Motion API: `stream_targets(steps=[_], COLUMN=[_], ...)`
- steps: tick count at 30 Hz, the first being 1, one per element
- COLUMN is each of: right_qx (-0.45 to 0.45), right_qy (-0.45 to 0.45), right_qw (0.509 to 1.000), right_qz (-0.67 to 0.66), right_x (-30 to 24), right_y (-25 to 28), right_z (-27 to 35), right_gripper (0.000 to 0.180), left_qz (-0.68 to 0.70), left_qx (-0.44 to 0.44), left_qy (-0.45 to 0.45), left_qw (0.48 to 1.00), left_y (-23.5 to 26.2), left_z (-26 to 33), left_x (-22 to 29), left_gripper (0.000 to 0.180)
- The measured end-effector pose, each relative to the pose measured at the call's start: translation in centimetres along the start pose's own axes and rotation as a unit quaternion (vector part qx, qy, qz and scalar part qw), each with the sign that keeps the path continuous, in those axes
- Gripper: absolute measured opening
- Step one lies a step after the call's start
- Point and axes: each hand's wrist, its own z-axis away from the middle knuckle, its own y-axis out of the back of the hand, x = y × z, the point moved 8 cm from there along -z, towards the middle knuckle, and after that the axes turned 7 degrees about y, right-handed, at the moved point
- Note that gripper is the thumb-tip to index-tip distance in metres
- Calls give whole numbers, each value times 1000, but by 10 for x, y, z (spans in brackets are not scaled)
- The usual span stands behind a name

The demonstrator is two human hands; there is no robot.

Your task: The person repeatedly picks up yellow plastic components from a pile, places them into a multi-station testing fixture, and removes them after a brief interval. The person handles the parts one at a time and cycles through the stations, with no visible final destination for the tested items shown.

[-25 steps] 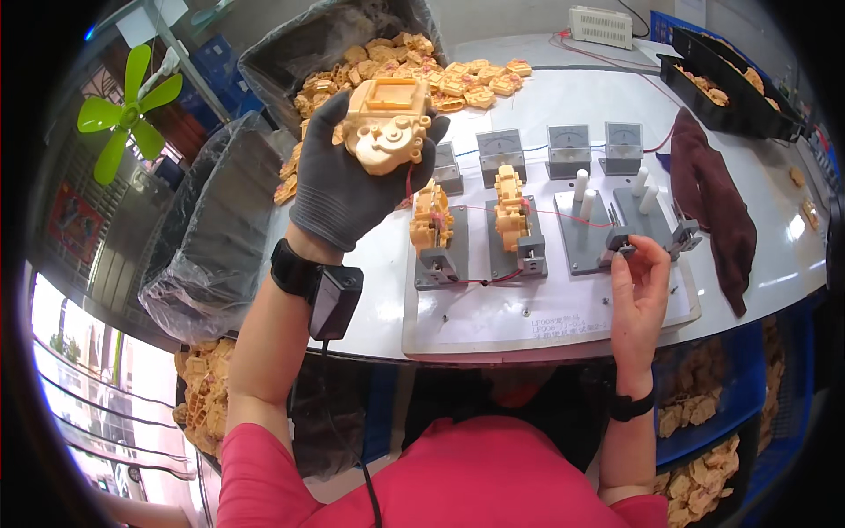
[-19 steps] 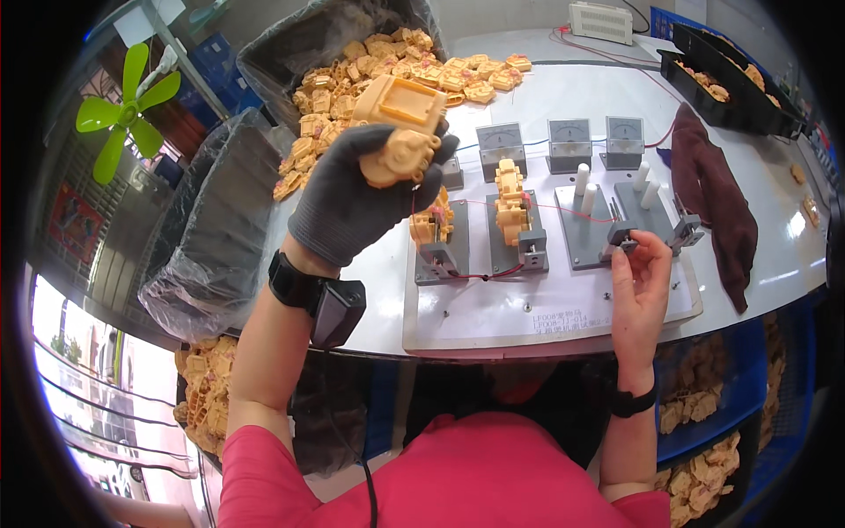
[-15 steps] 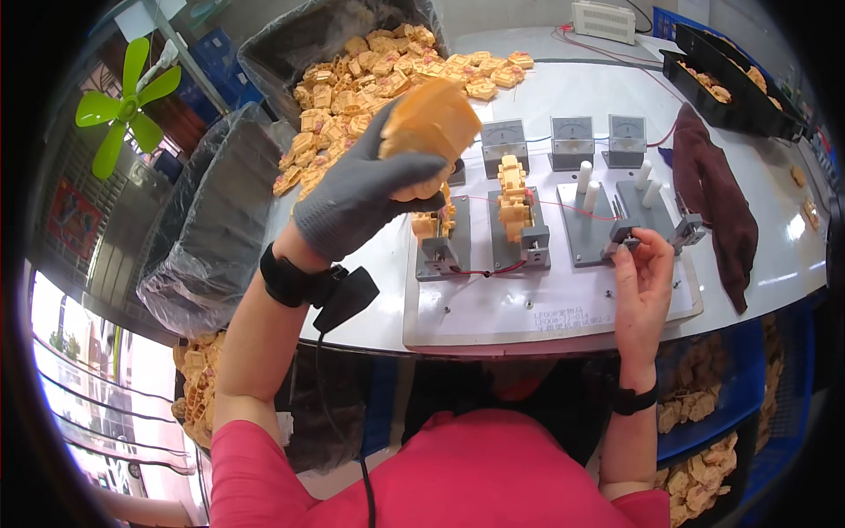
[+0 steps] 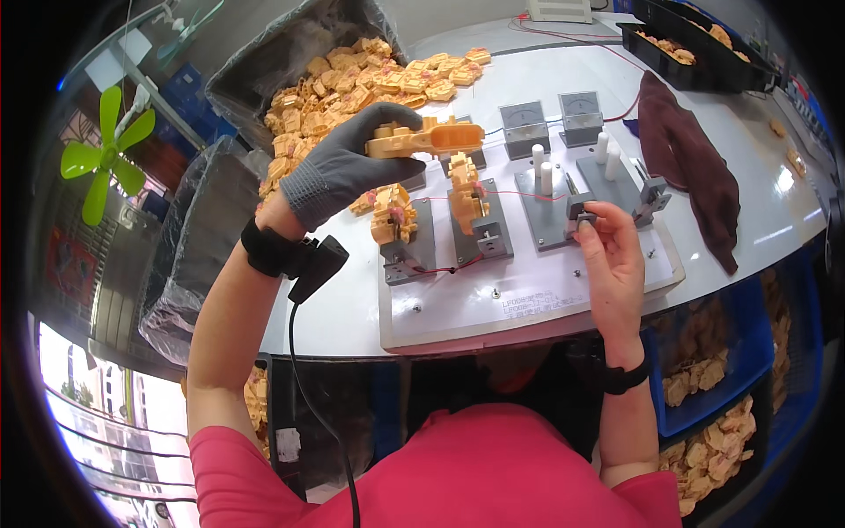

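My left hand [image 4: 339, 167], in a grey glove, grips a yellow-orange plastic part [image 4: 431, 138] between thumb and fingers. It is held up above the fixtures, its narrow side showing. My bare right hand [image 4: 614, 264] pinches the small grey block [image 4: 578, 211] at the front of a grey fixture plate with white pegs [image 4: 547, 179]. No plastic part sits on those pegs. To the left, two similar fixtures carry yellow plastic parts: one part [image 4: 392, 214] below my left hand, another part [image 4: 467, 189] beside it. Thin red wires run between the fixtures.
Behind stand square panel meters [image 4: 525, 128]. A heap of yellow parts [image 4: 343, 88] spills from a lined bin [image 4: 231, 84]. At right lie a dark cloth [image 4: 691, 167] and black trays [image 4: 704, 75]. A green fan [image 4: 107, 157] stands at far left; blue crates [image 4: 704, 409] sit below the table.
My left hand has lowered the plastic part and turned it from its broad face to its narrow side. My right hand stays on the grey block. The whole view has shifted.
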Motion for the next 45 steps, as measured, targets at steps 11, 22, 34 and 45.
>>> stream_targets(steps=[11, 22, 34, 45], right_qx=[-14, -18, -20, 33], right_qy=[7, 31, 50, 87], right_qw=[1000, 999, 998, 987], right_qz=[-21, -3, 29, 134], right_x=[-4, -13, -16, -18], right_y=[2, 1, 4, 3], right_z=[-1, -2, -2, 2], right_gripper=[12, 15, 16, 41], left_qz=[-300, -537, -525, -413], left_qx=[29, -34, -81, -107], left_qy=[-95, -199, -274, -242], left_qw=[949, 819, 802, 871], left_y=[-4, -118, -152, -108], left_z=[-52, -89, -52, -33], left_x=[20, 53, 69, 65], left_gripper=[40, 42, 34, 65])
